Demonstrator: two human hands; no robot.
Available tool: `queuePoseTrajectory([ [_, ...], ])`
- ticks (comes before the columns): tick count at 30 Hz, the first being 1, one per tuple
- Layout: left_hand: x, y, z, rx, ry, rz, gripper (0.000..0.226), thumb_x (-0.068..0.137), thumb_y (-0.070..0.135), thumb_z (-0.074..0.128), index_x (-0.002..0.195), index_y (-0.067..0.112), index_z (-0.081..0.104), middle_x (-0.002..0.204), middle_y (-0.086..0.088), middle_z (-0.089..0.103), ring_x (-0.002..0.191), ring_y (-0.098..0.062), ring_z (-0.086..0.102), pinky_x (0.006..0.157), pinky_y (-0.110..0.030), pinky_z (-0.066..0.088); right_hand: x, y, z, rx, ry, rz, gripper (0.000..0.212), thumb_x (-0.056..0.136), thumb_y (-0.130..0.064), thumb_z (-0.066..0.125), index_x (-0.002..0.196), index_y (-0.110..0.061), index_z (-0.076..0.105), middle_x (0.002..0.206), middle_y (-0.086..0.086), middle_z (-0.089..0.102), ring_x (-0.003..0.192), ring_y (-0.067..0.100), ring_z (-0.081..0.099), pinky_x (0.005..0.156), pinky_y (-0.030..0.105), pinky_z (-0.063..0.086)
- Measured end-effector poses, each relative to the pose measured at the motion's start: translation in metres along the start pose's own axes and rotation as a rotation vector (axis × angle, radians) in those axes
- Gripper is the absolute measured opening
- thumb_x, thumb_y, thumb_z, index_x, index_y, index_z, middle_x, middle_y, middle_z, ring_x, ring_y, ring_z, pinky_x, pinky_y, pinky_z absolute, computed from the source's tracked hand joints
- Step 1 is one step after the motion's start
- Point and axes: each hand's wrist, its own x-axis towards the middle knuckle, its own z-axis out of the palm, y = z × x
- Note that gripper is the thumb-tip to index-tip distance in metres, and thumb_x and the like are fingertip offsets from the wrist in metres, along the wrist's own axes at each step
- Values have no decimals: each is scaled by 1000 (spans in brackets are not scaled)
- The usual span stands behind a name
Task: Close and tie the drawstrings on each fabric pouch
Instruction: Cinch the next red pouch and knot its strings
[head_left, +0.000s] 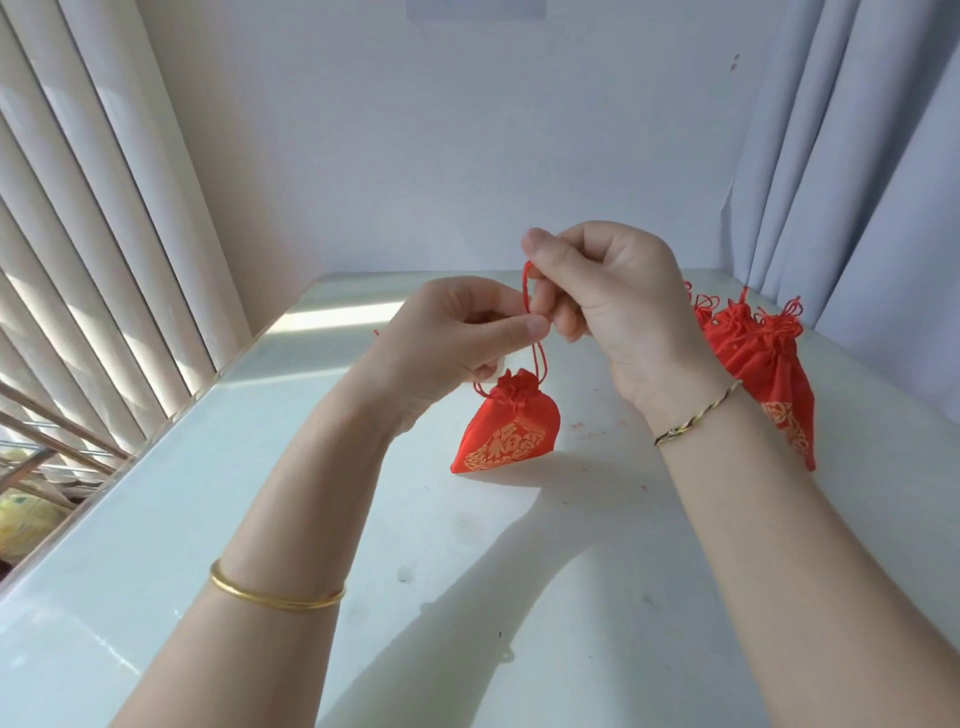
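My left hand (457, 332) and right hand (613, 296) pinch the cord (525, 291) of the pouch (509, 431); I judge the knot needs tightening next.

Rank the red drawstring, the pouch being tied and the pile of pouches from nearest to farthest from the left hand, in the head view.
1. The red drawstring: pinched in the left hand itself.
2. The pouch being tied: just below that hand.
3. The pile of pouches: off to the right, farther back.
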Motion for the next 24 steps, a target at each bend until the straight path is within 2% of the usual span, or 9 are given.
queuePoseTrajectory([
  [3, 2, -1, 1, 56, 90, 13, 13, 84, 15, 68, 80, 3, 66, 48, 3, 44, 42, -7, 38, 44, -15, 34, 2, 3, -5, 15, 13, 39, 31, 92, -28, 55, 68, -10, 61, 52, -1, 59, 38, 9, 39, 39, 17, 31],
  [5, 3, -2, 0, 55, 135, 16, 13, 84, 17, 68, 79, 5, 68, 47, 6, 50, 43, -6, 42, 44, -14, 37, 5, 7, -10, 0, 12, 134, 34, 97, -31, 45, 77, -14, 66, 62, 0, 63, 41, 11, 44, 42, 20, 32],
  [9, 5, -4, -4, -23, 157, 32, 20, 85, 15, 66, 88, -5, 67, 55, 0, 56, 49, -9, 48, 50, -18, 41, 4, 15, -17, -123, -177, 326, 21, 86, -15, 48, 91, -19, 68, 84, 1, 69, 56, 14, 59, 49, 23, 40],
  [11, 5, -5, -6, -44, 153, 36, 20, 85, 14, 66, 89, -6, 67, 59, -1, 58, 51, -9, 49, 51, -19, 41, 1, 18, -15, -178, -237, 314, 14, 87, -14, 55, 89, -21, 68, 84, -1, 67, 59, 11, 60, 49, 21, 41],
  [13, 4, -5, -6, -59, 143, 31, 16, 85, 13, 65, 87, -2, 67, 62, -2, 59, 52, -10, 50, 52, -20, 42, 1, 20, -13, -178, -218, 256, 6, 87, -17, 61, 86, -19, 67, 79, -4, 65, 58, 9, 58, 48, 19, 41],
  [17, 5, -6, -8, -103, 165, -6, 14, 87, 13, 63, 89, -1, 64, 64, -1, 63, 53, -11, 55, 52, -22, 43, 2, 17, -15, -190, -138, 153, 16, 91, -14, 55, 83, -21, 67, 77, -5, 66, 57, 8, 56, 48, 18, 40],
  [19, 4, -6, -10, -122, 167, -13, 10, 88, 12, 62, 86, 2, 62, 63, 0, 64, 52, -9, 56, 51, -21, 43, 2, 14, -17, -185, -133, 147, 18, 91, -12, 52, 91, -21, 67, 84, -2, 68, 59, 10, 57, 49, 19, 42],
  [22, 3, -4, -10, -117, 138, -5, 10, 87, 12, 62, 84, 3, 64, 62, 1, 63, 52, -9, 53, 51, -20, 42, 2, 13, -18, -151, -192, 185, 30, 90, -8, 51, 116, -22, 57, 95, 1, 65, 65, 14, 63, 51, 23, 47],
  [24, 2, -3, -10, -112, 110, 0, 12, 87, 12, 61, 85, 0, 64, 61, 2, 63, 53, -9, 52, 52, -20, 42, 1, 15, -15, -154, -257, 164, 28, 91, -10, 56, 116, -22, 58, 90, 0, 64, 66, 14, 63, 52, 23, 48],
])
